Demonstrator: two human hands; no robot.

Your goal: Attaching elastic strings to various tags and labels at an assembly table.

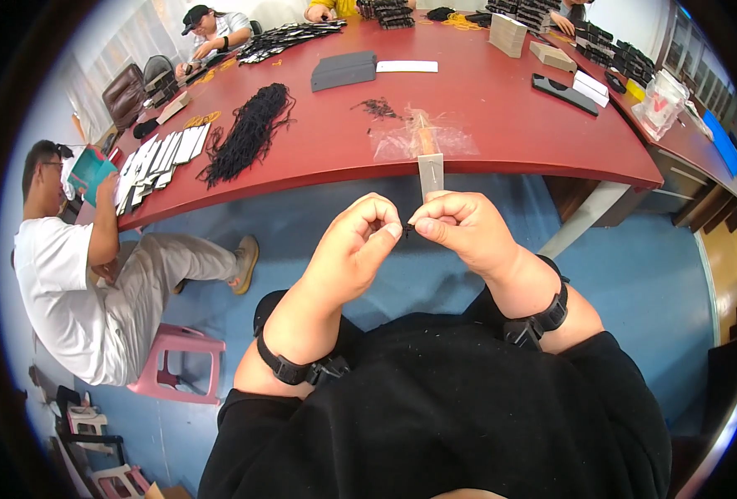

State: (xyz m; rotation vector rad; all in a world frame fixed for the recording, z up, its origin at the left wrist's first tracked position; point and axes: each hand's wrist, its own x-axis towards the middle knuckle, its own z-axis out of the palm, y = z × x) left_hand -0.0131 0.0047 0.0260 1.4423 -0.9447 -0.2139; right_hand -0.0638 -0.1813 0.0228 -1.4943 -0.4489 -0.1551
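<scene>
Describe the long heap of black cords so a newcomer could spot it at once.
Find the big red table. Near its front edge, just right of the overlapping white cards, lies the heap of black cords, stringy and tangled where the cards are flat.

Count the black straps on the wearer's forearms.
2: one strap around the left forearm, another strap around the right forearm. Others could be hidden under the sleeves.

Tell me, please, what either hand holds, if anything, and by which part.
The left hand and right hand pinch close beside a small dark thing; whether, and by which part, it is held cannot be told.
</scene>
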